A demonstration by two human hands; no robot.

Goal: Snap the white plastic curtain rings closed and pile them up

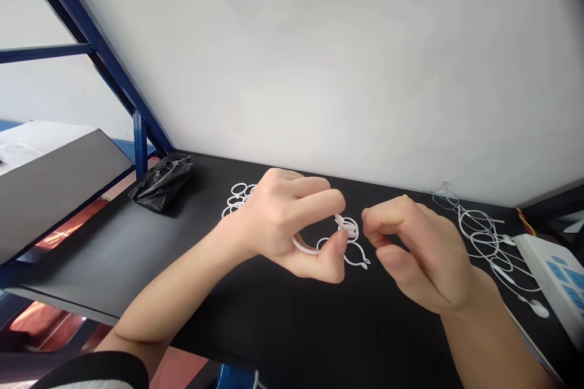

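My left hand [292,213] is closed round a white plastic ring [305,247], its thumb and fingers pinching the ring near a small tab. Part of that ring is hidden by the fingers. To its right, my right hand [417,249] is half curled above the table, thumb and forefinger slightly apart, with nothing visible between them. Beyond the left hand, between the two hands, more white rings [356,253] with small end tabs lie on the black tabletop [292,322]. Behind the left wrist lies another group of white rings [238,189], partly covered by the hand.
A crumpled black plastic bag [164,183] lies at the table's left. Tangled white cables [486,237] and a white box with blue marks [554,273] are at the right. A pale wall [319,73] closes off the back, with a blue metal frame [104,67] at left.
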